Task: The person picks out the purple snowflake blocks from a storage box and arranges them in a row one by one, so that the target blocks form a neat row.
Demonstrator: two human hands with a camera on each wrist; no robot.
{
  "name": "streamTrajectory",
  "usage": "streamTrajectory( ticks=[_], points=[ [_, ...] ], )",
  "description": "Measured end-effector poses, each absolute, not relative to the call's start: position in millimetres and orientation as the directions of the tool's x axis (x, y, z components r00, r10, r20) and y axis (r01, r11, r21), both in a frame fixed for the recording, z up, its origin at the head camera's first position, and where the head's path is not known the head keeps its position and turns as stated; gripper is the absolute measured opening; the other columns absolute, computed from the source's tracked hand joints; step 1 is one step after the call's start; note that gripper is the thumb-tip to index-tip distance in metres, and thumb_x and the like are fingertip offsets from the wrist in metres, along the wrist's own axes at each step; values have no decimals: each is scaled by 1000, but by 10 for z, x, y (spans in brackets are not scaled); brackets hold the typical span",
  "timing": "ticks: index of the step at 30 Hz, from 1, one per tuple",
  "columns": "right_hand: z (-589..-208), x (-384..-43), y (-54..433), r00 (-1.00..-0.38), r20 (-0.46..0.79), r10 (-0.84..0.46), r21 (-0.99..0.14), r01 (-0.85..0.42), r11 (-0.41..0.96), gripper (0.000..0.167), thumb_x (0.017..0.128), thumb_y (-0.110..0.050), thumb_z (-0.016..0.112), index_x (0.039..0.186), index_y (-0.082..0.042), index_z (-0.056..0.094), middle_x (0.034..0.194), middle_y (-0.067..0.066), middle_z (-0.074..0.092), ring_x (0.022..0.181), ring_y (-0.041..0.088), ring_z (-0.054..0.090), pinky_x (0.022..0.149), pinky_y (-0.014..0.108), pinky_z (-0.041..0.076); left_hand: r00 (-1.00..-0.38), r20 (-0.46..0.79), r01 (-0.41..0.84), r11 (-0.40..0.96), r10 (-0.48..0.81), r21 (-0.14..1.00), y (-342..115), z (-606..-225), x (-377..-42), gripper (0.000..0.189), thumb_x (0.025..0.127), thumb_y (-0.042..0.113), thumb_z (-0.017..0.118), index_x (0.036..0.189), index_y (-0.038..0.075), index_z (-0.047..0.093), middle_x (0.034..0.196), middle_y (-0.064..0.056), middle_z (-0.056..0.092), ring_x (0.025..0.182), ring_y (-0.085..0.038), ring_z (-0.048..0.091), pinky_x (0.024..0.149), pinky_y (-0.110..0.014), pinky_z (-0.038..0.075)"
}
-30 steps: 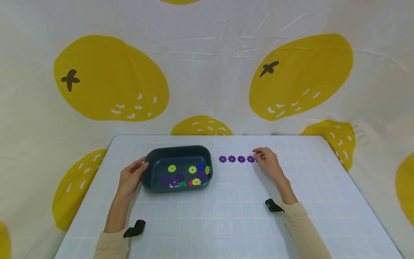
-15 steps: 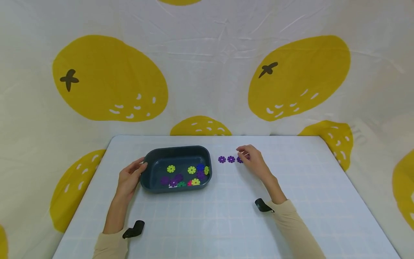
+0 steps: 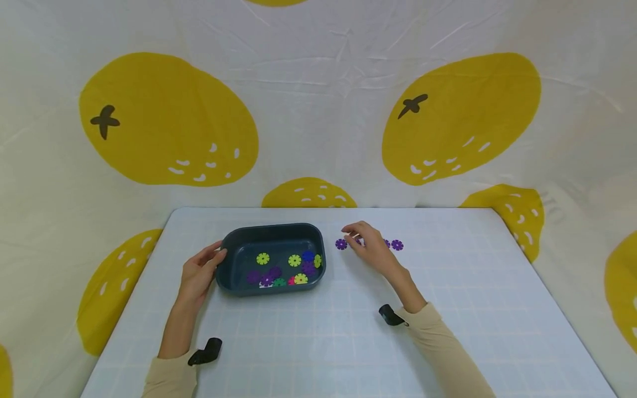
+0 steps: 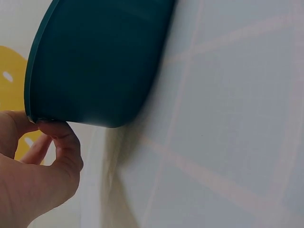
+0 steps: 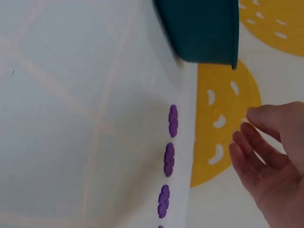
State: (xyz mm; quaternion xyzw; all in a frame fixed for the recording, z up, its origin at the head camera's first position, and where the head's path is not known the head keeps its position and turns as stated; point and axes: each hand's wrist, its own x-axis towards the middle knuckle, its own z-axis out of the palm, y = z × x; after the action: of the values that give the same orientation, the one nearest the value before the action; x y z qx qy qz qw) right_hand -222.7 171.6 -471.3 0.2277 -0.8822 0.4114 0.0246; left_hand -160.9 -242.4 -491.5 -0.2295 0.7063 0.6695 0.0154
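My left hand (image 3: 195,282) grips the left end of a dark teal tray (image 3: 241,254), thumb and fingers at its rim. The left wrist view shows the pinch on the tray wall (image 4: 95,71) close up. In the tray lie several flower-shaped plastic discs, among them a yellow disc (image 3: 262,258), a blue disc (image 3: 308,256) and a green disc (image 3: 279,282). Right of the tray runs a row of purple discs (image 3: 397,245). Over this row hovers my right hand (image 3: 373,251), fingers loosely bent, holding nothing; it hides the row's middle. From the right wrist, purple discs (image 5: 169,159) show below the hand.
A white table (image 3: 318,342) with faint grid lines bears everything. Behind it hangs a pale cloth (image 3: 318,121) printed with large yellow fruit. Black wrist cameras (image 3: 391,315) sit at both sleeves.
My right hand has moved left along the purple row, from its right end to near the disc closest to the tray. The right end is uncovered now. My left hand and the tray stay put.
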Motion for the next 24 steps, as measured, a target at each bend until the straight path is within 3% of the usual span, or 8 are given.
streamTrajectory(
  ticks=[12, 24],
  points=[
    [-4638, -2199, 1413, -815, 308, -491, -691, -546, 473, 21, 100, -5, 67, 120, 2, 69, 115, 14, 67, 106, 28, 64, 94, 47, 55, -903, -293, -304, -17, -314, 953, -2425, -4914, -1593, 60, 96, 32, 75, 148, 9, 56, 105, 13, 61, 96, -5, 53, 76, -16, 46],
    [-4672, -2173, 1140, -667, 365, -650, -584, -708, 398, 21, 94, -1, 73, 115, 2, 70, 115, 12, 66, 111, 29, 61, 100, 41, 51, -902, -305, -319, -6, -306, 948, -2409, -4893, -1577, 63, 96, 35, 75, 149, 10, 55, 107, 14, 60, 99, -4, 52, 77, -16, 45]
  ],
)
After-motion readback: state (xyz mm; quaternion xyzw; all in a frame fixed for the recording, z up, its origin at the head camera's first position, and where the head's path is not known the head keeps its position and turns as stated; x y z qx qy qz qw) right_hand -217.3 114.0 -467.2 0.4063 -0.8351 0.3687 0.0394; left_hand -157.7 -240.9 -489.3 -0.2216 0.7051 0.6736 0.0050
